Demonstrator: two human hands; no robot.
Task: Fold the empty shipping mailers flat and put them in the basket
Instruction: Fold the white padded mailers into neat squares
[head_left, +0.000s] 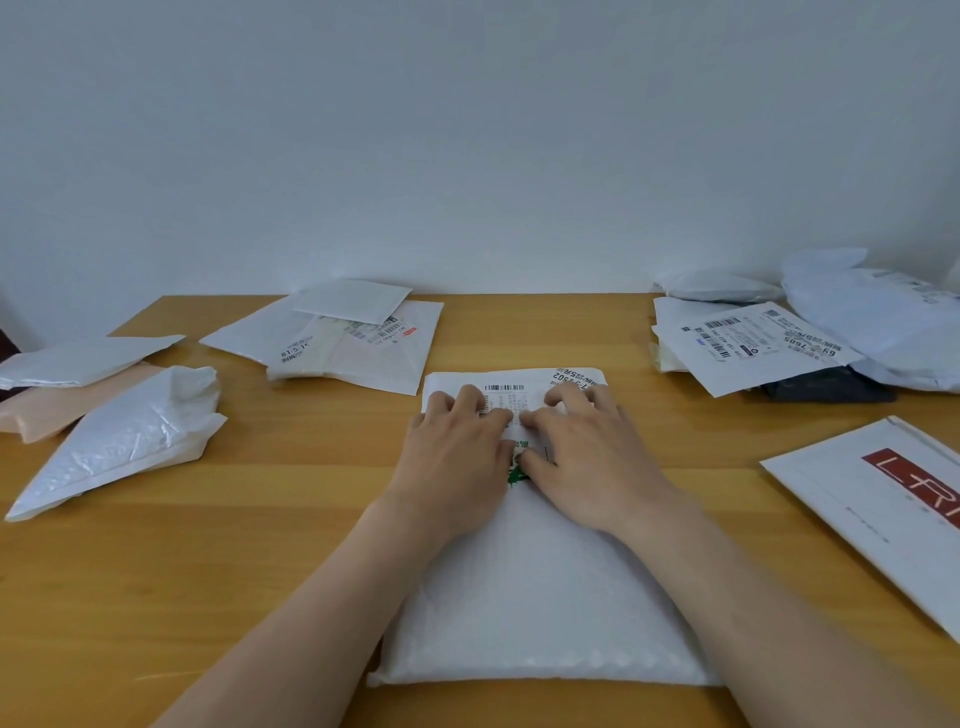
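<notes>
A white padded mailer (524, 597) with a printed shipping label and a green mark lies flat on the wooden table (291, 545) straight in front of me. My left hand (457, 457) and my right hand (587, 457) lie side by side, palms down, on its far half over the label. Their fingers are spread and press the mailer against the table. No basket is in view.
Several other mailers lie around: a crumpled white one (124, 441) and a pink one (57, 400) at left, a stack (353, 338) at the back centre, a pile (769, 338) at back right, a white envelope with a red logo (893, 509) at right. A wall stands behind.
</notes>
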